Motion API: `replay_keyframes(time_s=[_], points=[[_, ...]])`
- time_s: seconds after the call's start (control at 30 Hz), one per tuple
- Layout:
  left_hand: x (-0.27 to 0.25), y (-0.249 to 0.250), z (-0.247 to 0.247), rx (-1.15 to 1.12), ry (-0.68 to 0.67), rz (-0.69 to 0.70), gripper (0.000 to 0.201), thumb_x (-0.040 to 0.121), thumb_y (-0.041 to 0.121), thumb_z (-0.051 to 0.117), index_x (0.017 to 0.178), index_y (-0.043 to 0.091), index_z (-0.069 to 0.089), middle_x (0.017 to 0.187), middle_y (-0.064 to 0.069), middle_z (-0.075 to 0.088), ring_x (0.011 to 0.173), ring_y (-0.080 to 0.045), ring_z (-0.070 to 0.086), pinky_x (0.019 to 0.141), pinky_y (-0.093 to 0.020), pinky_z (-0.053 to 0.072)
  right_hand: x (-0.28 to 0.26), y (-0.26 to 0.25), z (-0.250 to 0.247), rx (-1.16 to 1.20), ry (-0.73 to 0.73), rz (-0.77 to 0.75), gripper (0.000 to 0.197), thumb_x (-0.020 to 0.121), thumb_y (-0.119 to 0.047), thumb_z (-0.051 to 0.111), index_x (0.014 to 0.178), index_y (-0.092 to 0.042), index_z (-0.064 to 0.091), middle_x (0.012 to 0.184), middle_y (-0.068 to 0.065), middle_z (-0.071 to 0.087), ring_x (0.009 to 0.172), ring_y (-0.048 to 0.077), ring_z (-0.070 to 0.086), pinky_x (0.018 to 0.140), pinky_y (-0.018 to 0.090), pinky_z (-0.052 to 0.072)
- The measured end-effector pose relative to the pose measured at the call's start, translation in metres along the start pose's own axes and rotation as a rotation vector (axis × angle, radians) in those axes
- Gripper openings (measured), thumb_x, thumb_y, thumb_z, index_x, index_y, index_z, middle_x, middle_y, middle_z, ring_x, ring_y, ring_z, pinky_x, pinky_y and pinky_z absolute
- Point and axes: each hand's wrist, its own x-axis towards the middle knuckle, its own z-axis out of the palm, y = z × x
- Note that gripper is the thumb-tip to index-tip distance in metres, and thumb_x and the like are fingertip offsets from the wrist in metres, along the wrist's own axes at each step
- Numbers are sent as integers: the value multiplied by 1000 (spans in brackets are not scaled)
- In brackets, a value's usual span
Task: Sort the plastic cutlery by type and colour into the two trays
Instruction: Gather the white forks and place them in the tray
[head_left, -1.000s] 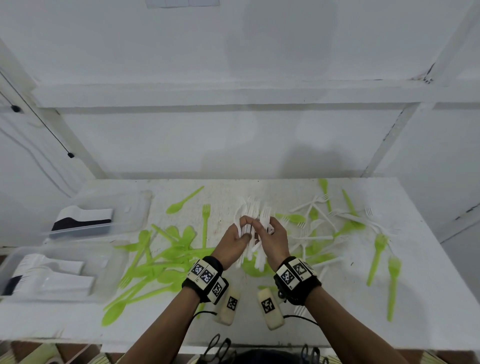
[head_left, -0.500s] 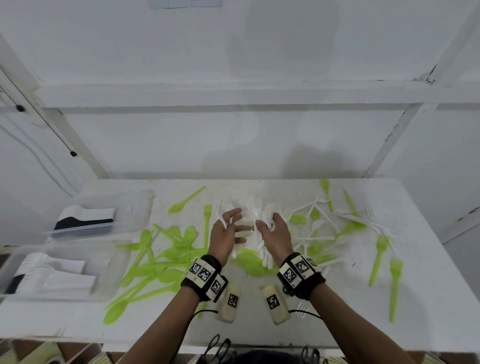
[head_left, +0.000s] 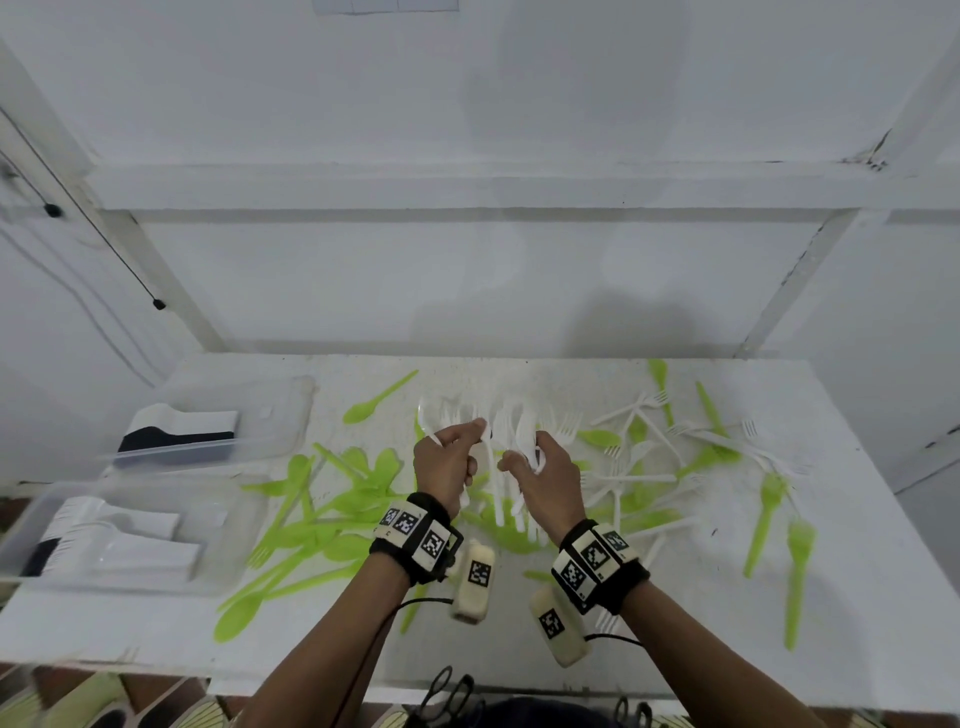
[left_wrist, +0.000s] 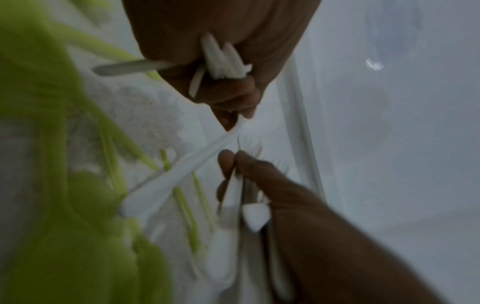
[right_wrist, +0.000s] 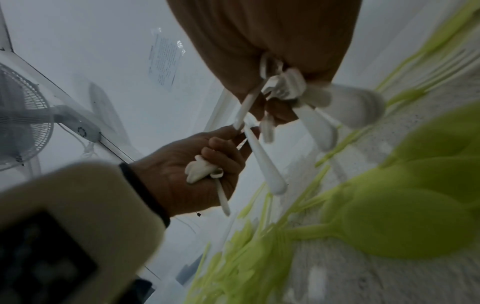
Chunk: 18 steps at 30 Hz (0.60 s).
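Above the middle of the table (head_left: 519, 649), both hands are full: the left hand (head_left: 447, 467) has its fingers curled round a small bundle of white forks (head_left: 488, 457), and the right hand (head_left: 550, 473) is clenched on a second white clutch (head_left: 524, 447), handles hanging down below the palms. In the wrist views one long white handle (right_wrist: 262, 162) crosses between the two fists, and I cannot tell which hand truly owns it. That looks like the job in hand: marrying two bunches into one neat stack, tines all one way.

To do it well, I'd judge, keep one fist firm as the anchor, loosen the other only enough to slide pieces across, and square the handle ends before carrying anything off. A slack thumb here could drop the lot back into the mess.

Around the hands lie the green spoons and forks (head_left: 332, 519), heaped to the left, with mixed white and green pieces (head_left: 675, 467) scattered to the right. Well to the left stand the two clear trays: the near tray (head_left: 218, 566) already holds white cutlery, and the far tray (head_left: 291, 405) holds a white stack too. Plenty is unsorted, so the task looks early.
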Motion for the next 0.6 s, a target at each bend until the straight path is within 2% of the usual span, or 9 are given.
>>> replay_keyframes(time_s=[0.07, 0.1, 0.17, 0.2, 0.27, 0.37, 0.4, 0.5, 0.6], points=[[0, -3, 1, 113, 41, 60, 21, 87, 26, 80, 90, 5, 78, 72, -14, 72, 41, -17, 49, 39, -23, 35, 0, -1, -2, -40, 61, -42, 20, 88, -22, 73, 83, -9, 59, 67, 1, 52, 58, 6, 42, 57, 17, 36], [-1, -5, 1, 157, 48, 80, 20, 88, 26, 79, 89, 6, 79, 72, -19, 72, 41, -19, 51, 40, -23, 36, -1, -2, -2, -69, 78, -77, 19, 89, -20, 74, 81, -11, 60, 64, -7, 49, 57, 5, 43, 56, 13, 35], [-4, -7, 5, 152, 6, 86, 16, 91, 21, 74, 90, 6, 79, 79, -18, 75, 42, -19, 52, 40, -22, 36, -2, -5, 1, -127, 78, -165, 22, 90, -19, 75, 76, -23, 58, 58, -12, 44, 55, 5, 43, 56, 11, 33], [-6, -8, 7, 106, -28, 68, 15, 93, 18, 71, 92, 4, 78, 83, -15, 76, 42, -17, 51, 40, -22, 35, -1, -5, 3, -131, 81, -194, 22, 90, -19, 76, 75, -24, 60, 56, -12, 45, 55, 5, 44, 56, 11, 33], [-9, -9, 10, 12, -76, 20, 16, 95, 14, 68, 97, 1, 77, 87, -12, 76, 41, -15, 47, 40, -21, 33, 2, -3, 5, -123, 104, -198, 20, 91, -23, 75, 76, -15, 63, 55, -8, 48, 54, 7, 44, 55, 14, 33], [-8, -10, 8, 12, -92, 25, 18, 95, 19, 70, 101, 4, 76, 92, -10, 77, 39, -14, 44, 39, -21, 32, 6, 2, 4, -114, 119, -152, 26, 91, -29, 74, 78, -8, 65, 63, 10, 57, 61, 24, 48, 58, 28, 38], [-6, -10, 7, 16, -96, 34, 19, 95, 21, 70, 103, 5, 77, 93, -9, 77, 39, -14, 43, 39, -21, 32, 6, 3, 3, -103, 112, -141, 26, 90, -30, 74, 80, -7, 67, 66, 12, 59, 63, 25, 49, 60, 31, 40], [-3, -11, 5, 8, -111, 31, 23, 94, 26, 72, 109, 8, 76, 93, -6, 75, 40, -12, 42, 40, -21, 31, 0, 2, 1, -83, 96, -136, 27, 90, -30, 75, 77, -8, 67, 65, 12, 57, 58, 10, 41, 58, 24, 36], [-6, -12, 5, -15, -141, 0, 26, 96, 27, 70, 111, 7, 75, 89, -5, 74, 40, -10, 41, 39, -20, 30, -1, 2, 1, -78, 101, -147, 19, 91, -27, 75, 81, -12, 72, 61, 4, 58, 58, 5, 42, 59, 19, 35]])
